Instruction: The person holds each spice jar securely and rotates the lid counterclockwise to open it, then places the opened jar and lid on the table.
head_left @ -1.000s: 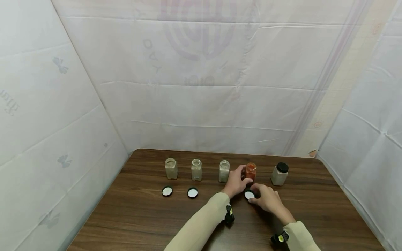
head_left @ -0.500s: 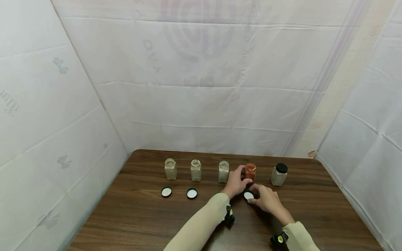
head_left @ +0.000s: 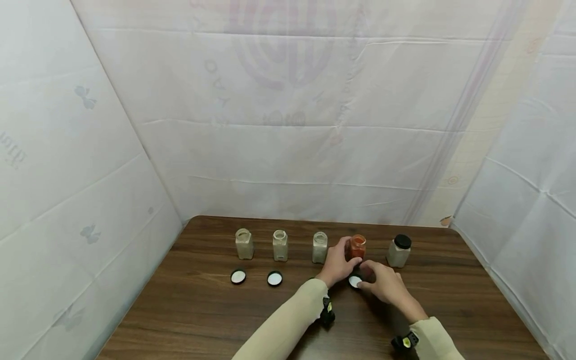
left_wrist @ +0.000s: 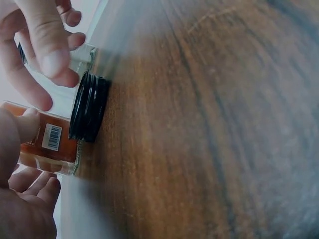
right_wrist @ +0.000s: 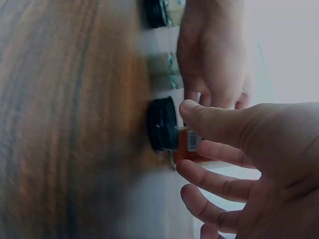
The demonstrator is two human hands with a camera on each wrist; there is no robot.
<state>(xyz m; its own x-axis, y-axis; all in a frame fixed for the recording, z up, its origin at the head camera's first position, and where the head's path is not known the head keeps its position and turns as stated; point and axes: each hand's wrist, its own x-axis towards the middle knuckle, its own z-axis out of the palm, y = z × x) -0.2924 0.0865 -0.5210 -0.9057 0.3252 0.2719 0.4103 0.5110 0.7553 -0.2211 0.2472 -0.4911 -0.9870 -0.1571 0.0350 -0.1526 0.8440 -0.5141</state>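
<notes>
My left hand (head_left: pixel 337 262) grips a glass spice jar of orange-red powder (head_left: pixel 357 246), upright with its mouth uncovered. A barcode label shows on the jar (left_wrist: pixel 50 135) in the left wrist view. A black screw lid (head_left: pixel 354 281) lies on the table in front of it, white inside facing up. Over that lid (right_wrist: pixel 163 124) my right hand (head_left: pixel 384 285) hovers, thumb and fingers spread and apart from it in the right wrist view. To the right stands a jar of pale powder (head_left: pixel 398 254) with its black lid on.
Three uncapped jars of pale contents stand left of my hands: a far-left jar (head_left: pixel 244 245), a middle jar (head_left: pixel 280 246) and a nearer jar (head_left: pixel 319 248). A left lid (head_left: pixel 238 276) and another lid (head_left: pixel 274 278) lie before them on the wooden table (head_left: pixel 202 310). White sheets (head_left: pixel 288 150) surround it.
My right hand's fingers have let go of the lid and risen slightly from it. The left hand keeps its grip on the orange-red jar. The head view has shifted slightly.
</notes>
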